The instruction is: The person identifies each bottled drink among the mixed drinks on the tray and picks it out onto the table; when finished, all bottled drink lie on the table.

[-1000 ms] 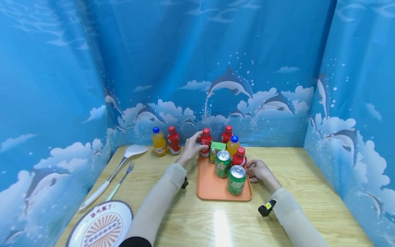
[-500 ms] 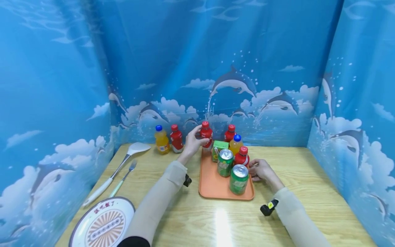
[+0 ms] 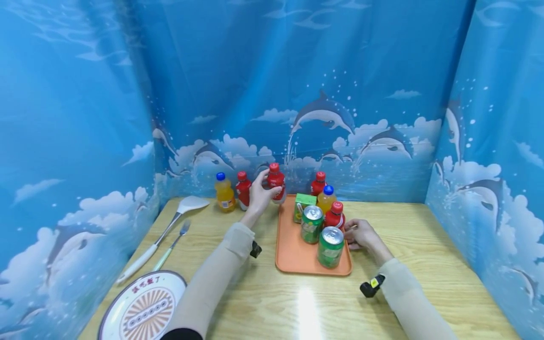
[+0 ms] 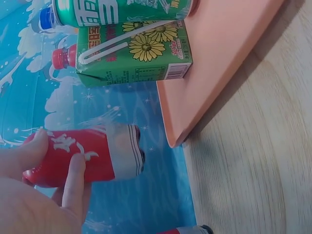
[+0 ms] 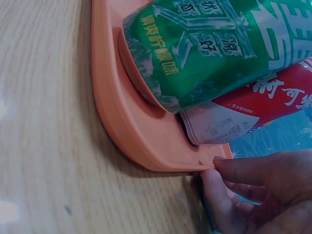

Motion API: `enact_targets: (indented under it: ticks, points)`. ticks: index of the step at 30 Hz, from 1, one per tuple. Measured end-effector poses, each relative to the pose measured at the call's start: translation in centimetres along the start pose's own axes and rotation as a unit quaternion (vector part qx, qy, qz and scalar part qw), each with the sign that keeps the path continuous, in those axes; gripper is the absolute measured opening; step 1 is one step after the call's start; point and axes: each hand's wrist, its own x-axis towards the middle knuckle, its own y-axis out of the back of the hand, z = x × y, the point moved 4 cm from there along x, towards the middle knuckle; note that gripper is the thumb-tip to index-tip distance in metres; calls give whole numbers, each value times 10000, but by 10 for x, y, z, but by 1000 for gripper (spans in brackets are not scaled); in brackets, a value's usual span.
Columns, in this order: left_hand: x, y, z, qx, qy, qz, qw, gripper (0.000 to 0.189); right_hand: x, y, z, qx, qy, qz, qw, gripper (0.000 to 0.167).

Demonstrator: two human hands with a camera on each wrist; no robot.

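My left hand [image 3: 260, 194] grips a small red cola bottle [image 3: 277, 179] near its cap, upright in the air just left of the tray's back-left corner. In the left wrist view, thumb and fingers wrap the bottle's [image 4: 87, 156] red label, its base free. The orange tray [image 3: 293, 257] carries two green soda cans [image 3: 330, 248], a green drink carton [image 3: 303, 200], an orange-juice bottle [image 3: 326, 203] and a red cola bottle [image 3: 335, 217]. Another red bottle [image 3: 318, 183] stands behind, its base hidden. My right hand [image 5: 258, 190] pinches the tray's right rim between thumb and finger.
Left of the tray stand a blue-capped orange-juice bottle [image 3: 225, 194] and a red cola bottle [image 3: 243, 189]. A white-headed turner [image 3: 191, 204], a fork [image 3: 172, 245] and a patterned plate [image 3: 146, 309] lie on the left. A blue dolphin curtain [image 3: 263, 94] encloses the table.
The left hand has raised the red cola bottle from the tray's back-left corner and carried it left, past the tray's edge. The right hand stays at the tray's right rim.
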Motion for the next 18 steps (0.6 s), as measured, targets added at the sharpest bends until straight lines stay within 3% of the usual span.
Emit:
enact_targets:
  ticks: [6,18]
  points:
    - [-1,5,-1,179,-40,261,9995,70,-1,-1,0,10,-19,-25,10000,31]
    - [-4,10,-10,691,-167,301,9970,70,-3,-1,-1,64,35,-68,10000,30]
